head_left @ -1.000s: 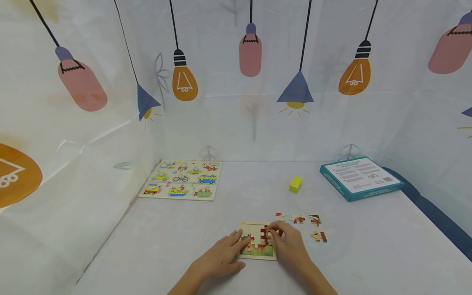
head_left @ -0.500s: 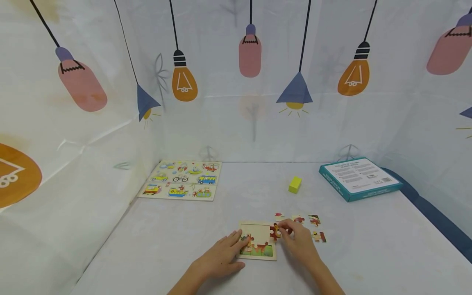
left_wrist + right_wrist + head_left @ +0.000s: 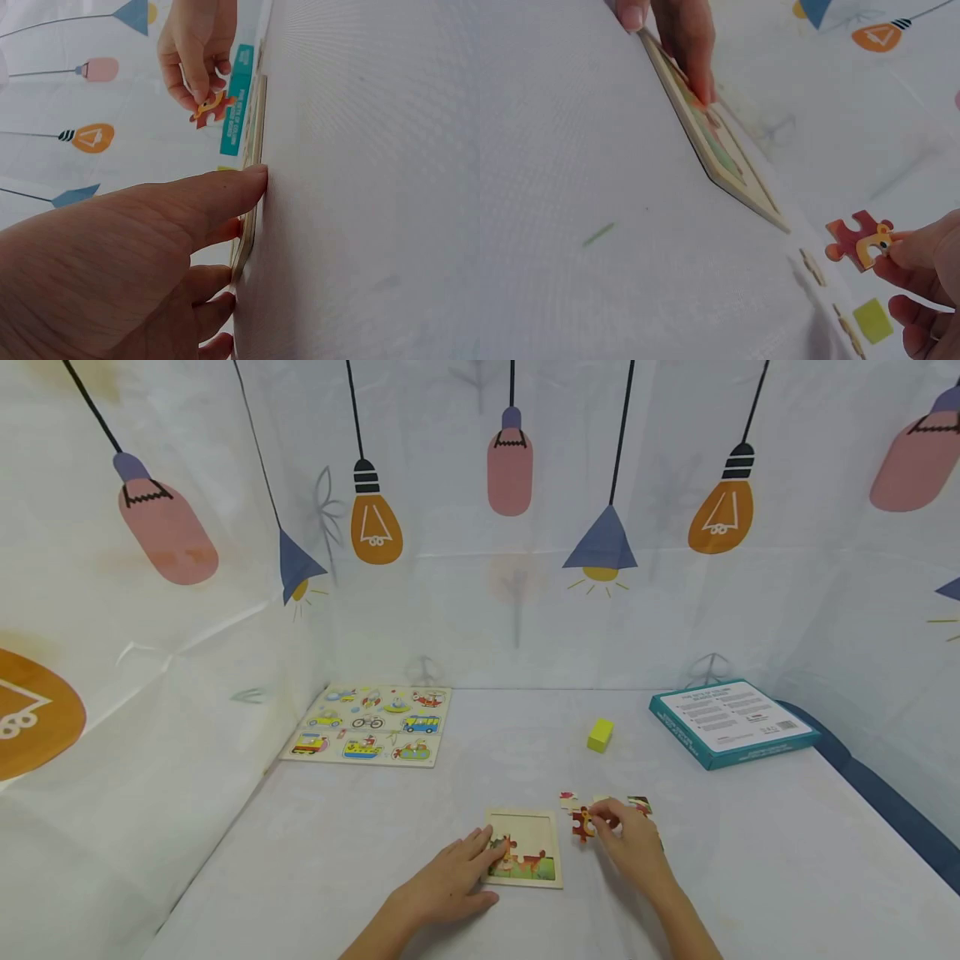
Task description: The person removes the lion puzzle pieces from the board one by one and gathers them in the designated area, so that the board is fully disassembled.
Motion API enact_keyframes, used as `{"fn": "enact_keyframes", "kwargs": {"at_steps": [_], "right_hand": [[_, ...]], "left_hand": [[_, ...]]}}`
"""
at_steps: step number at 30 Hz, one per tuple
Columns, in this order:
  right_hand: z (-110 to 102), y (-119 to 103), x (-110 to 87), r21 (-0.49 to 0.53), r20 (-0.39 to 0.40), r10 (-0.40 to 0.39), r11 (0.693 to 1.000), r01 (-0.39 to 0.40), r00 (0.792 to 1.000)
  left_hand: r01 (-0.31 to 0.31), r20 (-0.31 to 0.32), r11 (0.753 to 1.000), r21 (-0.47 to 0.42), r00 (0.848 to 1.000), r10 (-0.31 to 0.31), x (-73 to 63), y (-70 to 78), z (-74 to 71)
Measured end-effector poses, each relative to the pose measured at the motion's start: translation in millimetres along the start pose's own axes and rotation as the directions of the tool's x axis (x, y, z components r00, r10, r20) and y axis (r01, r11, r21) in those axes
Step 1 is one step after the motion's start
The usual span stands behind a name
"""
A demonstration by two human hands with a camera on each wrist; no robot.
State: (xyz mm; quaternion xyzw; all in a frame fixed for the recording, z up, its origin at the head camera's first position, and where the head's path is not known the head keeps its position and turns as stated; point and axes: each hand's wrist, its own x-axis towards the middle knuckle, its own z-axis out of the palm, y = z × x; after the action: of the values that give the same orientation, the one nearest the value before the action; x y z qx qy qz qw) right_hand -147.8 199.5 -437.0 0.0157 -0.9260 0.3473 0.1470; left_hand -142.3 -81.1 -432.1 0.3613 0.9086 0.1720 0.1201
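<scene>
A small wooden jigsaw tray [image 3: 522, 883] lies on the white table in front of me, its lower part filled with animal pieces and its upper part bare. My left hand [image 3: 450, 878] rests on its left side with extended fingers, the thumb at the near edge. Between right thumb and fingertips, my right hand [image 3: 636, 847] pinches a dark red and orange jigsaw piece [image 3: 581, 825]. In the right wrist view this jigsaw piece [image 3: 855, 238] is tilted above the table, with an animal's face on it. Loose pieces [image 3: 568, 798] lie behind the right hand, partly hidden by it.
A yellow block [image 3: 600, 736] stands farther back on the table. Behind it to the right lies a teal box [image 3: 735, 724] with a white label. A board with printed vehicles [image 3: 367, 727] lies at the back left, against the white cloth wall [image 3: 465, 627].
My right hand has lifted the dark red jigsaw piece out of the tray and moved right with it, over the loose pieces. My left hand has stayed in place.
</scene>
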Motion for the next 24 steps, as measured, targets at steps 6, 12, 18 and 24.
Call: {"fn": "enact_keyframes", "kwargs": {"at_steps": [6,12,18,24], "right_hand": [[-7,8,1.0,-0.003,0.01,0.023,1.0,-0.023,1.0],[-11,13,0.1,0.008,0.036,0.045,0.999,-0.045,0.998],[-16,17,1.4,-0.002,0.049,0.078,0.997,-0.078,0.996],[-20,24,2.8,-0.009,0.083,0.116,0.993,-0.115,0.99]], "left_hand": [[0.002,-0.005,1.0,0.011,1.0,-0.002,0.5,-1.6,1.1],[-0.005,-0.007,1.0,0.02,1.0,0.006,0.6,-2.0,1.8],[0.005,0.002,1.0,0.006,1.0,-0.005,1.3,-0.1,-0.4],[0.006,0.003,1.0,0.011,1.0,-0.006,0.9,-0.3,-0.8]]}}
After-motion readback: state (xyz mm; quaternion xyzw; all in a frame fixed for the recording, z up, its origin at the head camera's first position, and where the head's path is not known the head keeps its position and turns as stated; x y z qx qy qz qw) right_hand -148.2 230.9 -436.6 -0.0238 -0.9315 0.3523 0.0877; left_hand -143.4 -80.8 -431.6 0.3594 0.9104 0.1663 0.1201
